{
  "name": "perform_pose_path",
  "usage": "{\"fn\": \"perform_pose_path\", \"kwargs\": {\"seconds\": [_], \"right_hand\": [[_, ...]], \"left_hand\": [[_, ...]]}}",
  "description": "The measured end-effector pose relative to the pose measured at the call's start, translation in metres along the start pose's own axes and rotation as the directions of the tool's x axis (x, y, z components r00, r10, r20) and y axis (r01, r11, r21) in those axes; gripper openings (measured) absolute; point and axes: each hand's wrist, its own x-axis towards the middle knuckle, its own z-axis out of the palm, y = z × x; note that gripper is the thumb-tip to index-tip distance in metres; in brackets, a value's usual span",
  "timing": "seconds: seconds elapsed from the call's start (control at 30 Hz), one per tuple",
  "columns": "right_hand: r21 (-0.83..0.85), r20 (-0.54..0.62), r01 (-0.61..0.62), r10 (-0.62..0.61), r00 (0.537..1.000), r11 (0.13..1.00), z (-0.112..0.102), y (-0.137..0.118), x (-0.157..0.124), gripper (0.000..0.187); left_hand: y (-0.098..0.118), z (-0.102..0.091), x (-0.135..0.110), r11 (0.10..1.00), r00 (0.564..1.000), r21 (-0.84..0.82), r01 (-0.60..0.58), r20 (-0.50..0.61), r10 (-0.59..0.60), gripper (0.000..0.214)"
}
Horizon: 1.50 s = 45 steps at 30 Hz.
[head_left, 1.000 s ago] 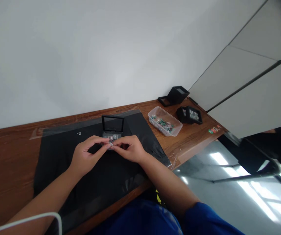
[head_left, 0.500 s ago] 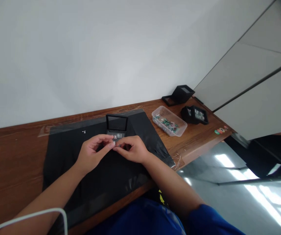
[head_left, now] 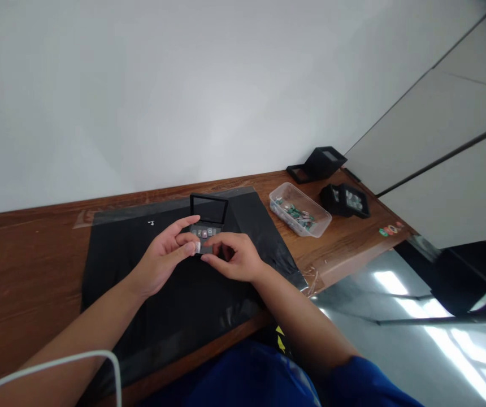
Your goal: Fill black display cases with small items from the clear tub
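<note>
A small black case (head_left: 206,247) lies on the black mat, its framed see-through lid (head_left: 209,208) raised at the back. Inside sits a row of several small pale pieces (head_left: 204,233), too tiny to name. My left hand (head_left: 162,257) pinches a small whitish piece (head_left: 198,247) between thumb and finger at the case's left front, index finger stretched out above. Over the case's right front is my right hand (head_left: 237,257), its thumb and index finger bent and apart, with nothing visible between them. Both hands partly cover the case.
A black mat (head_left: 158,316) under clear film covers part of the wooden table (head_left: 26,265). To the right stands a clear plastic tub (head_left: 325,223) of small green and pale pieces. Black boxes (head_left: 323,163) and colourful round bits (head_left: 391,229) lie farther right. A white cable (head_left: 77,357) crosses my left forearm.
My left hand has drawn slightly away from my right, keeping the small whitish piece. Its index finger has lifted, and more of the row in the case shows. The view has shifted slightly.
</note>
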Motion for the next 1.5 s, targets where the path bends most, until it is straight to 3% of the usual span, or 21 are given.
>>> {"fn": "perform_pose_path", "kwargs": {"seconds": [0.23,0.37,0.53,0.7,0.83,1.0,1.07,1.27,1.5], "right_hand": [[-0.003,-0.041,0.039,-0.039,0.998,0.999,-0.002,-0.003,-0.001,0.04],[-0.027,-0.072,0.101,-0.103,0.992,0.995,-0.002,-0.003,0.001,0.033],[-0.031,-0.079,0.133,-0.135,0.988,0.991,-0.001,-0.001,0.002,0.023],[-0.072,-0.041,0.08,-0.083,0.996,0.994,-0.002,0.001,0.001,0.027],[-0.089,-0.06,0.032,-0.037,0.997,0.996,-0.003,0.004,0.001,0.03],[-0.219,0.007,-0.151,0.156,0.988,0.964,-0.003,0.008,0.001,0.029],[-0.299,0.057,-0.207,0.234,0.971,0.932,-0.003,0.008,0.002,0.027],[-0.398,0.099,-0.252,0.315,0.944,0.882,0.0,0.008,0.003,0.025],[-0.408,0.079,-0.297,0.358,0.931,0.863,0.001,0.006,0.005,0.029]], "left_hand": [[-0.001,-0.002,-0.001,0.996,1.0,0.09,0.0,0.012,-0.001,0.075],[-0.004,-0.001,0.0,0.977,1.0,0.213,0.004,0.013,-0.007,0.078],[-0.008,0.0,0.002,0.971,1.0,0.24,-0.002,0.012,-0.001,0.074],[-0.007,-0.002,0.004,0.969,1.0,0.247,-0.015,-0.016,0.02,0.07],[-0.005,-0.009,0.009,0.974,0.986,0.217,-0.073,-0.134,0.103,0.072],[-0.009,-0.027,0.02,0.919,0.903,0.37,-0.137,-0.334,0.269,0.063],[-0.013,-0.033,0.023,0.867,0.884,0.485,-0.115,-0.348,0.312,0.059],[-0.021,-0.036,0.02,0.749,0.912,0.657,-0.091,-0.246,0.327,0.037],[-0.015,-0.04,0.016,0.58,0.973,0.801,-0.149,0.015,0.23,0.024]]}}
